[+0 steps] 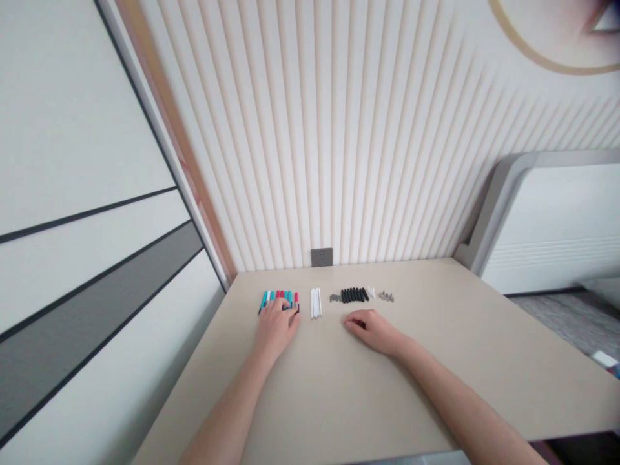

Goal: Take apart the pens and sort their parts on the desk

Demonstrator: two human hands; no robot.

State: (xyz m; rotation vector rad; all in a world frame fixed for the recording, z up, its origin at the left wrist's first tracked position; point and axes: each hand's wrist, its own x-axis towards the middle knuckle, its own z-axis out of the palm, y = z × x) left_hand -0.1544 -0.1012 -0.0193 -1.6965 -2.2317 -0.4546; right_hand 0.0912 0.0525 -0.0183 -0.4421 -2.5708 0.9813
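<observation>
My left hand [276, 321] reaches over a row of slim pen barrels [265, 298] in teal, white and red, all with dark lower ends. Its thumb and index finger are apart beside the red barrel [296, 299] at the row's right end; the other fingers cover part of the row. On the tabletop lies my right hand [372, 328], its fingers curled in loosely and nothing showing in them. Just beyond it are several black grip tubes [354, 295], side by side. Thin white refill-like sticks [316, 303] lie between the two hands.
Small grey pieces [335, 298] lie left of the black tubes. To their right are little white pieces [371, 292] and grey metallic parts [386, 296]. The beige table [310, 387] meets a ribbed wall with a dark socket [321, 257]. A cabinet [97, 290] borders the left.
</observation>
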